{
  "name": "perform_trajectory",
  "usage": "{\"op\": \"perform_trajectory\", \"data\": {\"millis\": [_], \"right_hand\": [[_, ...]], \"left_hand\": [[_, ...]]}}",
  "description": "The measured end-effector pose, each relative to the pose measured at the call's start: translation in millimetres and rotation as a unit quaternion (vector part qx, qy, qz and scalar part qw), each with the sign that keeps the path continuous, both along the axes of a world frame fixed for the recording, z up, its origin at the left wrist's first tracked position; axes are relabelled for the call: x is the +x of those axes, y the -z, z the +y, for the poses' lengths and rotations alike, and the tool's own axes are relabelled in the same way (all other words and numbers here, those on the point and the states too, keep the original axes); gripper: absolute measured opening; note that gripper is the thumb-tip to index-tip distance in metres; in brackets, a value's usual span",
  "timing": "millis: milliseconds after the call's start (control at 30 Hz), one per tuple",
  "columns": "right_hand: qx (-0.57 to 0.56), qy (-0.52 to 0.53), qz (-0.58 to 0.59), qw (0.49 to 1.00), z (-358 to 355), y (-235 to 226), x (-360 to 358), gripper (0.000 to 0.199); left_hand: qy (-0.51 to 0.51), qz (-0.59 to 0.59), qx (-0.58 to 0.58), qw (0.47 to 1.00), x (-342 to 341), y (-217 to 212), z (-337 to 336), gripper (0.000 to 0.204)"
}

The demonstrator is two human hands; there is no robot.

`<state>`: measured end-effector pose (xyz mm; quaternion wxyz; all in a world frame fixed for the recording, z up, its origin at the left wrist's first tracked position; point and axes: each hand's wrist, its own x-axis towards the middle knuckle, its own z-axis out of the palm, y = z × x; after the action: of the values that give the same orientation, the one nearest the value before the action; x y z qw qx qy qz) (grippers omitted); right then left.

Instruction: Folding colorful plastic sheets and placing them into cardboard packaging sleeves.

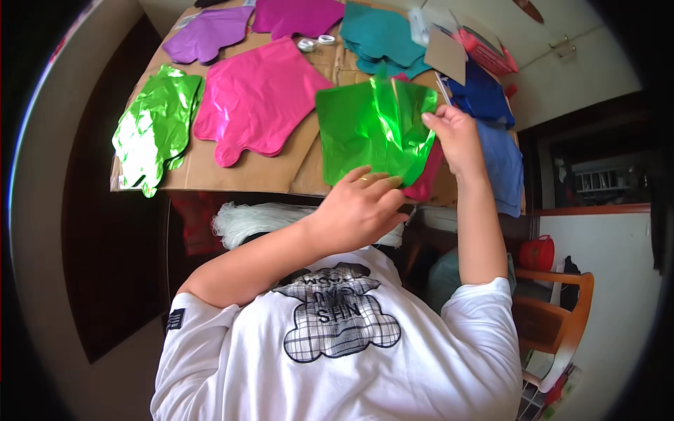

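Note:
A shiny green flat foil piece point(365, 126), which looks like an uninflated foil balloon, is raised at the front of the cardboard-covered table. My right hand point(455, 137) pinches its right edge between thumb and fingers. At its lower edge, the curled fingers of my left hand point(368, 207) grip the foil, a ring on one finger. Partly hidden beneath it lies a dark pink foil piece point(423, 175). To the left rest a stack of bright pink foil pieces point(260, 98) with lobed edges and a pile of crinkled light green foil point(158, 126).
Along the back lie purple foil point(209, 31), magenta foil point(298, 15) and teal foil point(379, 35). Two small white tape rolls point(316, 42) sit among them. Blue foil point(500, 165) and a red basket point(488, 52) are at the right. White string point(260, 221) hangs below the table's front edge.

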<state>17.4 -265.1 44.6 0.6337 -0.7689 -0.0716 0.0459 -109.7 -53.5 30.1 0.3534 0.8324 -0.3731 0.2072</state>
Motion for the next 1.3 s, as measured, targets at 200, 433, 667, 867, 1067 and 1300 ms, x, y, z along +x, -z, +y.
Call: {"op": "perform_trajectory", "data": {"millis": [200,433,667,867,1067,1300], "right_hand": [[-0.015,0.091,0.015,0.996,-36.3,18.3,28.0,0.01],[-0.266,0.138,-0.112,0.947,-55.5,51.7,39.8,0.02],[-0.133,0.247,-0.137,0.95,-57.5,63.3,26.6,0.022],[-0.343,0.278,-0.117,0.89,-36.8,46.4,14.4,0.025],[-0.407,0.289,-0.083,0.863,-26.6,38.0,10.2,0.028],[-0.493,0.306,-0.068,0.812,-27.5,4.6,0.8,0.04]], "left_hand": [[-0.031,0.049,-0.01,0.998,6.5,5.4,39.6,0.018],[-0.085,0.05,0.018,0.995,23.0,19.1,65.6,0.019],[-0.221,0.083,-0.083,0.968,72.4,-18.9,142.1,0.013],[-0.418,0.168,-0.001,0.893,179.3,-35.5,275.7,0.028],[-0.453,0.189,0.055,0.869,271.7,-4.0,315.5,0.039],[-0.523,0.167,0.188,0.814,286.9,19.7,293.3,0.049]]}}
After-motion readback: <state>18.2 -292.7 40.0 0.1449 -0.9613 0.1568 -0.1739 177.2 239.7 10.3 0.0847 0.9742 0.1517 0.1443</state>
